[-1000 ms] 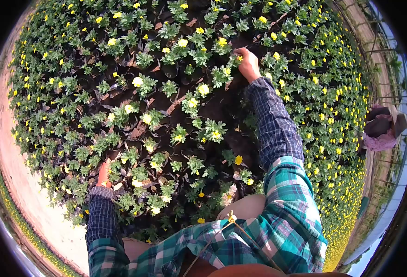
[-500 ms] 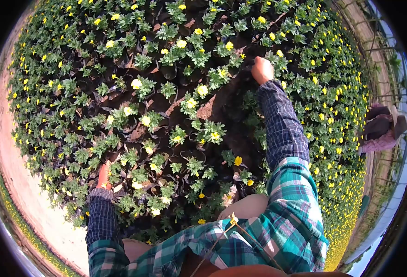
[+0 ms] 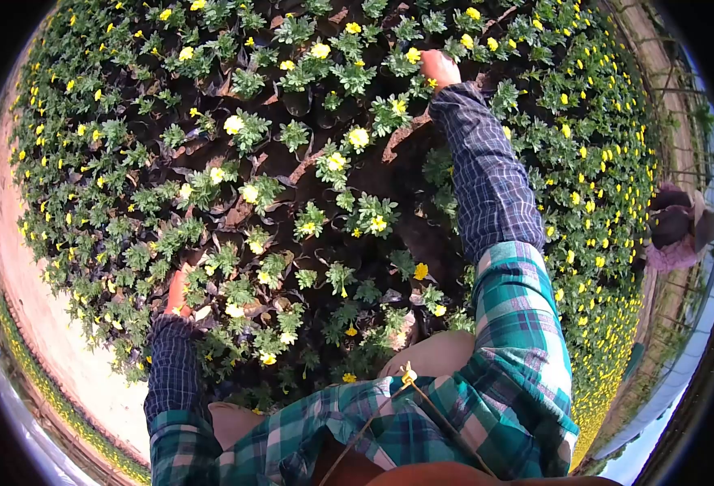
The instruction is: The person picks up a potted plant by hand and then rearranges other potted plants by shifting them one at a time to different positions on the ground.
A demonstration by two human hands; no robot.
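Note:
My right hand (image 3: 440, 70) is stretched far forward among potted plants with yellow flowers. Its fingers curl down beside a leafy plant (image 3: 403, 61) with a yellow bloom, and whatever they grip is hidden. On the left, my left hand (image 3: 179, 290) reaches down between the green plants at the bed's near left side, next to a plant (image 3: 221, 261). Leaves cover its fingertips, so its grip cannot be made out. Dark plastic pots or bags (image 3: 296, 100) show around the bases of several plants.
A strip of bare brown soil (image 3: 401, 138) runs between the plants in front of me. Pale ground (image 3: 49, 316) borders the bed on the left. At the far right, another person (image 3: 677, 227) in a hat is beside the bed. My knee (image 3: 434, 354) is close to the near plants.
My right hand has moved forward and slightly left, from the dark gap to a plant beyond it. My left hand has shifted only slightly. The other person has changed posture.

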